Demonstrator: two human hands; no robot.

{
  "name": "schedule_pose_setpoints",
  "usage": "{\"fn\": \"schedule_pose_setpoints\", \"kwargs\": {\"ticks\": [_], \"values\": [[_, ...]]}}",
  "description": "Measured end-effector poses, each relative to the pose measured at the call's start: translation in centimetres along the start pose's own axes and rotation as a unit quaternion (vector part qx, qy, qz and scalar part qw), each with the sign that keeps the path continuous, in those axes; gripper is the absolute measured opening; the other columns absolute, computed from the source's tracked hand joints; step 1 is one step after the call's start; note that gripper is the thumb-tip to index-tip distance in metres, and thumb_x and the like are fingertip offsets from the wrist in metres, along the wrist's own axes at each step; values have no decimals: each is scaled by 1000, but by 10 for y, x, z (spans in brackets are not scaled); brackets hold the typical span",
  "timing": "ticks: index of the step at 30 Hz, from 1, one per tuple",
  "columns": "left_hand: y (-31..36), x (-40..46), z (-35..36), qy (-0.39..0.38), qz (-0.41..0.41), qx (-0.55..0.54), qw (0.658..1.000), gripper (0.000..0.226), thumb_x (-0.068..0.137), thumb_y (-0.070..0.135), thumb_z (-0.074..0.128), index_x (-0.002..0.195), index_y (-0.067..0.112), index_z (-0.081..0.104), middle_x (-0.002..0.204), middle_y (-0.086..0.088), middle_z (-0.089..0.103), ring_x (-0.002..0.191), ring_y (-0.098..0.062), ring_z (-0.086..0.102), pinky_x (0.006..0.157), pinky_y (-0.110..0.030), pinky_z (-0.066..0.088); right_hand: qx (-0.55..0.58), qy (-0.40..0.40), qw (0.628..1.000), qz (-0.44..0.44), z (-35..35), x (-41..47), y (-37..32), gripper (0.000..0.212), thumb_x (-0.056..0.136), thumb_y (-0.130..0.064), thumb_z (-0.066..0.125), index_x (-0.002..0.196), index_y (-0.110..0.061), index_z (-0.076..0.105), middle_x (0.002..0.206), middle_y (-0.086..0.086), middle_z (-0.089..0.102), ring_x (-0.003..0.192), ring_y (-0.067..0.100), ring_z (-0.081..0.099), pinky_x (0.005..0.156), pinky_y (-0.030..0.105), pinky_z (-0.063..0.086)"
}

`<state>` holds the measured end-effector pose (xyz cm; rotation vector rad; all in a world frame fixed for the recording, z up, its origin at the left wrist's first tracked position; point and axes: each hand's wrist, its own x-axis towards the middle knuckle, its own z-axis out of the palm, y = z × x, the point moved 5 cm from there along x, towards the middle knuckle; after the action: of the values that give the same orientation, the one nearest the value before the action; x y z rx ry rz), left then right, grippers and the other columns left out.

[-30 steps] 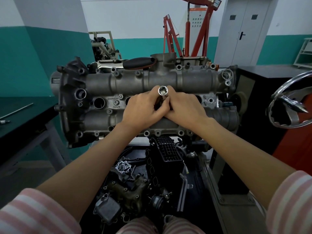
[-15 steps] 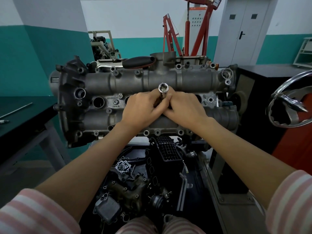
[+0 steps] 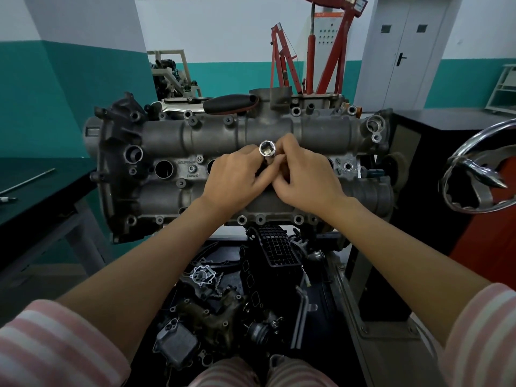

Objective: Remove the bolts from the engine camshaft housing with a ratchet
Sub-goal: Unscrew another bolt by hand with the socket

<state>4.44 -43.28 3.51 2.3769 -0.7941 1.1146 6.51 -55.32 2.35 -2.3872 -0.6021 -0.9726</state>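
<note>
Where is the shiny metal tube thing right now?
In the head view the socket sits mid-frame over the camshaft housing, open end up, pinched between the left hand and right hand.

Socket (image 3: 267, 149) stands between both hands on housing (image 3: 212, 135).

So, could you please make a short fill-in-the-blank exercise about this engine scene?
1. Both hands meet at a shiny metal ____ whose open end faces the camera.
2. The left hand and the right hand work over the grey camshaft housing, near its ____.
3. A tool with a black handle lies along the housing's ____ edge.
4. The person's sleeves have pink and ____ stripes.

Missing words: socket; middle; far; white
</note>
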Motion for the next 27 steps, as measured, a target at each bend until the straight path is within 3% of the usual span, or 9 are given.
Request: {"fn": "schedule_pose_setpoints", "kwargs": {"ticks": [3, 7, 11, 14, 18, 20, 23, 27], "values": [[-1, 3, -1, 0, -22, 16, 1000, 54, 91, 44, 46, 61, 1, 59, 54, 0, 45, 52, -24, 51, 48, -34, 35, 59, 4, 998, 2, -5, 0, -1, 12, 89, -1, 46, 98, -4, 53, 74, -10, 48, 68, -17, 44, 62, 2, 32], [2, 7, -8, 10, -42, 105, 994, 55, 90, 49, 47, 52, 9, 57, 45, -4, 44, 48, -23, 44, 44, -27, 16, 209, 64, 975, 28, -19, -2, -7, 17, 87, 4, 38, 82, -7, 50, 65, -8, 47, 56, -3, 45, 55, 9, 34], [5, 15, -7, -42, -97, 156, 982, 51, 91, 42, 44, 49, 12, 46, 44, 4, 33, 44, -19, 36, 42, -24, 17, 351, 109, 909, 195, -23, -4, 1, 32, 89, 1, 35, 68, -14, 54, 54, -1, 49, 43, 6, 40, 43, 21, 32], [8, 16, -8, -51, -137, 130, 981, 48, 89, 37, 45, 47, 15, 35, 47, 3, 38, 42, -13, 34, 43, -22, 21, 351, 83, 904, 230, -24, -6, -4, 30, 90, -2, 37, 70, -14, 57, 55, 1, 55, 41, 7, 48, 43, 19, 37], [8, 12, -11, -78, -193, 100, 973, 49, 91, 40, 42, 49, 15, 41, 50, 1, 44, 48, -19, 45, 45, -23, 25, 282, 69, 939, 185, -32, -6, -20, 24, 91, -4, 40, 76, -10, 58, 61, 2, 60, 42, 3, 54, 46, 15, 43], [8, 10, -11, -90, -218, 85, 968, 55, 93, 49, 37, 50, 15, 43, 51, 1, 46, 49, -17, 46, 45, -23, 26, 260, 17, 937, 233, -26, -5, -22, 20, 93, -10, 40, 81, -7, 56, 68, 4, 61, 37, 1, 53, 38, 11, 38], [14, 4, -13, -97, -208, 105, 968, 60, 94, 56, 31, 52, 16, 46, 51, 3, 46, 47, -11, 40, 46, -25, 25, 279, -59, 904, 319, -14, -9, -20, 26, 96, -15, 34, 80, -5, 52, 65, 5, 59, 35, 8, 54, 33, 14, 34], [24, 4, -25, -78, -144, 120, 979, 36, 90, 46, 40, 68, 16, 38, 59, 7, 38, 56, -20, 42, 49, -28, 24, 364, -76, 845, 384, -12, -14, -18, 31, 93, -14, 34, 69, -9, 54, 50, 0, 58, 35, 6, 53, 42, 18, 43]]}}
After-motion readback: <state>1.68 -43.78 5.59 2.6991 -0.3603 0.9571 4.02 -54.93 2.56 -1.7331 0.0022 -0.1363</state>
